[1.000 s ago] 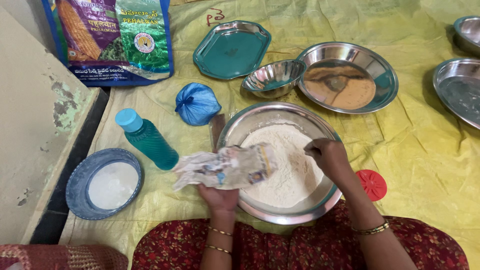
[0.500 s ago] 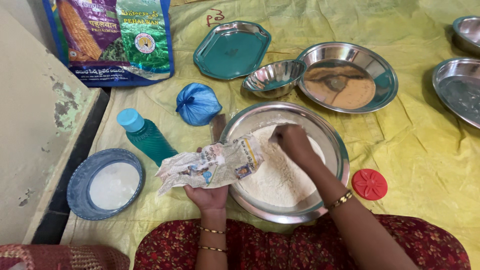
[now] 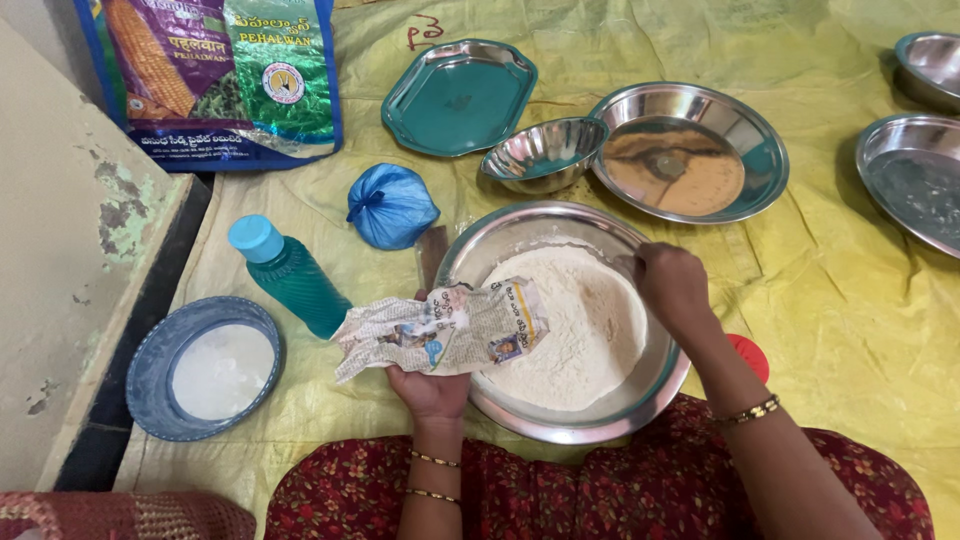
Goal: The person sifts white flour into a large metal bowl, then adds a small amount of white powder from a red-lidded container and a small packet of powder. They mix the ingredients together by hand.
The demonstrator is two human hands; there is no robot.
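Observation:
A large steel bowl (image 3: pixel 520 232) holds a mound of white flour (image 3: pixel 580 340). My left hand (image 3: pixel 430 385) grips a crumpled piece of newspaper (image 3: pixel 440 330) over the bowl's left rim. My right hand (image 3: pixel 672 285) rests at the bowl's right rim, fingers curled by the flour's edge; whether it holds anything is hidden.
A teal bottle (image 3: pixel 290 275), a blue tied bag (image 3: pixel 390 205) and a blue plate of white powder (image 3: pixel 205 368) lie left. A teal tray (image 3: pixel 458 95), small steel bowl (image 3: pixel 545 152), steel plate with brown powder (image 3: pixel 690 150), a printed sack (image 3: pixel 225 75) and a red lid (image 3: pixel 748 355) surround them.
My right hand moved from the bowl's right side across the flour toward the upper middle, then back to the right rim. The newspaper dropped slightly lower over the left rim.

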